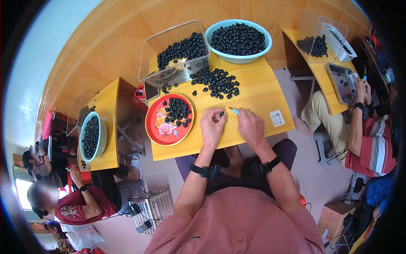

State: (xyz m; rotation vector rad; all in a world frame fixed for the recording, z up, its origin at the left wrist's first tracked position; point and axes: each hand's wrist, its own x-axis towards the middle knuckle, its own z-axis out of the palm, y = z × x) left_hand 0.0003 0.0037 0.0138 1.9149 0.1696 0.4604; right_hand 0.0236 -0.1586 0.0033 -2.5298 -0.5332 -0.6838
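Observation:
My left hand [212,127] pinches a small black round piece [221,114] between thumb and fingertips, just above the yellow table [253,93]. In my right hand [250,127] is a slim tool with a light blue handle [235,111] and a short brownish tip; its exact kind is too small to make out. The tip points left toward the held piece, a short gap apart. Beyond my hands lies a loose pile of black round pieces [220,82]. Left of my left hand sits a red flower-patterned tray [153,139] with more such pieces in it.
At the table's back stand a clear plastic bin [198,67] and a light blue basin [241,59], both holding black pieces. A white label [277,118] is stuck near the right edge. Co-workers sit at yellow tables left and right; a metal-framed stool [148,207] stands left behind me.

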